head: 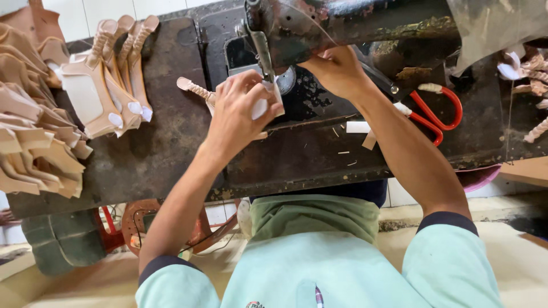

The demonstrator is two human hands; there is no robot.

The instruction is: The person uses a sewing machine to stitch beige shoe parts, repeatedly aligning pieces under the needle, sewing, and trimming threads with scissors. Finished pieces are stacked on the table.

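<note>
Tan strap piece (197,90) pinched in left hand (240,114) fingers at needle, right hand (337,71) fingers hidden, cannot tell.

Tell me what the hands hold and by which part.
The left hand pinches a tan strap piece at its end under the sewing machine needle. Whether the right hand holds anything cannot be told.

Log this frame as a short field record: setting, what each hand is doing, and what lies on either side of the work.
setting: worn dark sewing machine table, seen from above
machine: old sewing machine, needle bar over the workpiece
left hand: presses a tan strap piece with white backing under the needle
right hand: reaches behind the needle, against the machine body
left of work: stacks of tan cut pieces
right of work: red-handled scissors
</note>
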